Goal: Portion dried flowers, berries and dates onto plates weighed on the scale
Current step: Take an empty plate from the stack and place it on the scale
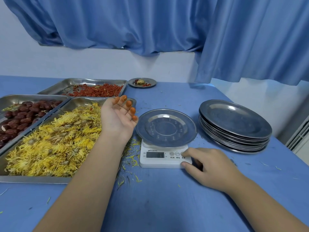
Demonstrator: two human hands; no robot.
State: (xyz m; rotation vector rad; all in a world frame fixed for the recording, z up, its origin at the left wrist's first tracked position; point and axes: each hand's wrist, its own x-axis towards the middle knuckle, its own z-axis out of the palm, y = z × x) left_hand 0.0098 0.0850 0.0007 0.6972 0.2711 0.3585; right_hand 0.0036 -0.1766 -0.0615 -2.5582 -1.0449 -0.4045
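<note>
An empty steel plate sits on a small white scale whose display is lit. My right hand rests at the scale's right front corner, index finger on its rightmost button and thumb against its front edge. My left hand hovers palm up over the right end of the tray of yellow dried flowers, fingers relaxed, tips stained orange, holding nothing. Behind are a tray of dark red dates and a tray of red berries.
A stack of several steel plates stands right of the scale. A filled plate with flowers, berries and a date sits at the back by the wall. Loose petals litter the blue tabletop. Blue curtains hang behind.
</note>
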